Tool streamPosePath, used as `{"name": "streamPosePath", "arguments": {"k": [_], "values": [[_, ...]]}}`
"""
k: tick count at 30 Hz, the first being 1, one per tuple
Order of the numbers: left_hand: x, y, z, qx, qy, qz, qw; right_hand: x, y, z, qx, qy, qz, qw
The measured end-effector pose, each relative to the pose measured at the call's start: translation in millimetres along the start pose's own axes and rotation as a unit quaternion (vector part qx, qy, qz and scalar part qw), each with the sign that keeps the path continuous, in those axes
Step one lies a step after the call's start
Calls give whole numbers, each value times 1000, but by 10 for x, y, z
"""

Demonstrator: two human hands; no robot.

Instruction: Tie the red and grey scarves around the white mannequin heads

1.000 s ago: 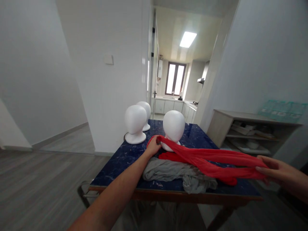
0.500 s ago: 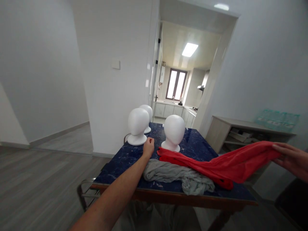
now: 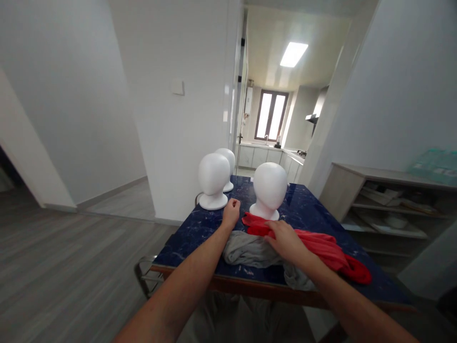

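My left hand point(image 3: 232, 213) is curled into a loose fist above the table, with nothing visible in it, between two of the white mannequin heads. My right hand point(image 3: 284, 238) has its thumb and fingers around part of the red scarf point(image 3: 321, 247), which stretches across the table toward the right edge. In front of that scarf lies a bunched grey scarf point(image 3: 246, 251), partly covered by my right hand and forearm. One white mannequin head point(image 3: 270, 188) stands upright just behind the red cloth. A second mannequin head point(image 3: 214, 176) is at the left, and a third mannequin head point(image 3: 228, 159) stands partly hidden behind it.
Everything rests on a dark blue marbled table point(image 3: 194, 238) with a brown edge. A metal-framed chair or rack point(image 3: 143, 276) is at its left corner. To the right stands a low shelf unit point(image 3: 378, 174) with teal-wrapped bottles on top. A doorway opens onto a kitchen behind.
My right hand has come in from the far right to the scarf's left part, and the raised end now lies on the table. The left hand keeps its curled pose. The view has shifted slightly.
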State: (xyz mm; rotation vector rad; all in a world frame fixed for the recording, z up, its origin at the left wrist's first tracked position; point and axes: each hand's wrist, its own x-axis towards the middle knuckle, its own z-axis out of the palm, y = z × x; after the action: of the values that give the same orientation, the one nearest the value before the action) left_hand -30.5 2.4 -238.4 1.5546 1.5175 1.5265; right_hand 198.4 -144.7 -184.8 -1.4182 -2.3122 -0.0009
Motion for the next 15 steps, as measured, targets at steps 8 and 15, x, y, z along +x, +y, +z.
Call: {"name": "streamPosePath", "arguments": {"k": [8, 15], "values": [[26, -63, 42, 1, -18, 0, 1000, -305, 83, 517, -30, -25, -25, 999], [69, -127, 65, -2, -21, -1, 1000, -420, 187, 4, 65, -7, -35, 997]]}}
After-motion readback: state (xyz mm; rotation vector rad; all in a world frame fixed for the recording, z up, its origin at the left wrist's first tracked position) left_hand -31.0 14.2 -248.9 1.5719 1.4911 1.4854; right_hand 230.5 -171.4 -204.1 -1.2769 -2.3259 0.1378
